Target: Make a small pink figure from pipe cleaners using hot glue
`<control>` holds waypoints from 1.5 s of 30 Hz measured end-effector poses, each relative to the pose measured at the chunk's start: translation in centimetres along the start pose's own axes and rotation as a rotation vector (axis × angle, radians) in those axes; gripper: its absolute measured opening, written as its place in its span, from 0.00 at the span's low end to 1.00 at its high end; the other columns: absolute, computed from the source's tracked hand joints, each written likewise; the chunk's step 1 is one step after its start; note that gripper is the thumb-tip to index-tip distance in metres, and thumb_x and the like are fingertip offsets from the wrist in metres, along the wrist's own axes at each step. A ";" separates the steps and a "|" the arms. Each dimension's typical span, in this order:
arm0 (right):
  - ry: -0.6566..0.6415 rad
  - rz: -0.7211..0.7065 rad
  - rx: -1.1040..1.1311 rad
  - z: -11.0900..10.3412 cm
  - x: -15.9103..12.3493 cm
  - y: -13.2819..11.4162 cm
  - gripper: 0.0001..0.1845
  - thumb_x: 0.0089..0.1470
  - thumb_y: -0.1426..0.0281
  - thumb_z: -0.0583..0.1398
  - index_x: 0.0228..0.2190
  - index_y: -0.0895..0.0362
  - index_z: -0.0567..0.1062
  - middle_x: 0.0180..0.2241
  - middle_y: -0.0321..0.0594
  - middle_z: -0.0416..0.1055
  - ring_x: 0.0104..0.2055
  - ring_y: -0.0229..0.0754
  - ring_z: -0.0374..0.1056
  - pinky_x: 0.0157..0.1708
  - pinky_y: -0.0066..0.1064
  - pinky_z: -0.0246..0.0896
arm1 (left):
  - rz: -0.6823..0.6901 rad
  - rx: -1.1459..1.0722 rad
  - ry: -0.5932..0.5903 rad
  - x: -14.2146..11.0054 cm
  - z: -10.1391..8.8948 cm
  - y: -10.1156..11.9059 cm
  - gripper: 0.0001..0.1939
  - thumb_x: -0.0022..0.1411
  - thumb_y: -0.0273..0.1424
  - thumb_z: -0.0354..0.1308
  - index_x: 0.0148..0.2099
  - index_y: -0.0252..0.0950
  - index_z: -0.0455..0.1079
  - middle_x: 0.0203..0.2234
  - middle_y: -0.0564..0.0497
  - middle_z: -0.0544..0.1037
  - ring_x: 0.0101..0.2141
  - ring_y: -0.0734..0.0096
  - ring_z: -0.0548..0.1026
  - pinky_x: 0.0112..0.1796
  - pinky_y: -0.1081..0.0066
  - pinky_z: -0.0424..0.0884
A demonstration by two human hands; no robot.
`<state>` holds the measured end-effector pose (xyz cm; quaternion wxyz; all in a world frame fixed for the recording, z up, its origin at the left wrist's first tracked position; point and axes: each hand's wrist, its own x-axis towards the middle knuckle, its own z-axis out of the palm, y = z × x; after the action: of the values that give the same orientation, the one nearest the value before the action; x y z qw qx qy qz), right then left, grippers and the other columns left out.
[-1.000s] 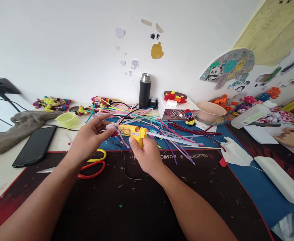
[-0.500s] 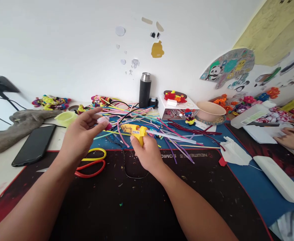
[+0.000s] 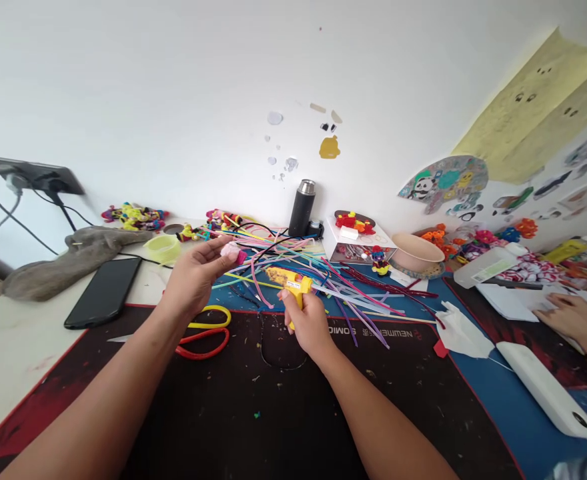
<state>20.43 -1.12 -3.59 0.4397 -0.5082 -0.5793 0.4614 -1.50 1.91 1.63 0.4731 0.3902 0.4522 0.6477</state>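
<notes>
My left hand [image 3: 197, 272] pinches a small fuzzy pink and white piece [image 3: 233, 251] between thumb and fingers, up over the pile of pipe cleaners [image 3: 253, 247]. In my right hand [image 3: 309, 325] is a yellow hot glue gun [image 3: 293, 279], gripped by its handle. Its nozzle points left toward the pink piece, with a gap between them. A long clear glue stick [image 3: 348, 297] sticks out of its back. Below my left wrist lie scissors [image 3: 206, 345] with one red and one yellow handle, partly hidden by my forearm.
A black phone [image 3: 103, 293] lies at left. Behind the pipe cleaners stand a black thermos [image 3: 302, 209], a white box [image 3: 353, 240] and a beige bowl [image 3: 416, 252]. At right are a white mask [image 3: 463, 333], a long white device [image 3: 543, 387] and another person's hand [image 3: 568, 317].
The view has tilted up and turned left, so everything sits lower and further right. The glue gun and the pink piece stay in my hands, still apart.
</notes>
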 end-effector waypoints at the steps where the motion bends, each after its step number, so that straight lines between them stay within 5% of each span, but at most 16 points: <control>1: 0.009 0.021 0.029 0.0 0.0 0.1 0.26 0.60 0.43 0.60 0.32 0.55 0.73 0.16 0.29 0.63 0.15 0.37 0.59 0.18 0.30 0.54 | -0.001 0.002 -0.007 0.1 -0.1 -0.1 0.36 0.37 0.45 0.85 0.48 0.35 0.83 0.39 0.45 0.86 0.41 0.53 0.84 0.48 0.55 0.81; 11: 0.018 0.069 0.083 0.2 -0.2 0.5 0.29 0.57 0.42 0.63 0.36 0.58 0.77 0.16 0.28 0.64 0.15 0.36 0.59 0.17 0.29 0.56 | 0.021 0.049 -0.066 -0.1 -0.2 -0.4 0.36 0.40 0.49 0.83 0.48 0.38 0.82 0.44 0.43 0.86 0.45 0.52 0.83 0.48 0.56 0.80; 26: 0.033 0.128 0.065 -0.8 -1.6 0.9 0.28 0.56 0.43 0.66 0.29 0.56 0.73 0.17 0.31 0.67 0.15 0.35 0.61 0.18 0.28 0.56 | 0.012 -0.003 -0.151 -0.4 0.1 -0.5 0.28 0.43 0.46 0.84 0.40 0.37 0.80 0.33 0.51 0.82 0.37 0.63 0.81 0.45 0.61 0.77; 36: -0.019 0.364 0.419 -3.3 -3.4 0.7 0.34 0.54 0.40 0.68 0.40 0.59 0.77 0.21 0.32 0.71 0.16 0.33 0.62 0.14 0.24 0.42 | 0.066 0.080 -0.203 -0.6 0.6 -1.2 0.27 0.42 0.50 0.82 0.36 0.38 0.78 0.31 0.51 0.82 0.35 0.62 0.80 0.43 0.60 0.78; 45: -0.165 0.467 0.244 -4.1 -3.5 1.0 0.29 0.67 0.43 0.59 0.39 0.58 0.74 0.27 0.41 0.80 0.18 0.37 0.73 0.13 0.22 0.51 | 0.082 0.182 -0.269 -0.7 0.9 -1.8 0.26 0.44 0.52 0.81 0.34 0.39 0.78 0.31 0.49 0.82 0.34 0.60 0.79 0.41 0.61 0.77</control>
<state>24.99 -4.17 -3.90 0.3306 -0.5319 -0.4205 0.6565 0.00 1.71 0.11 0.4653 0.5327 0.4251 0.5648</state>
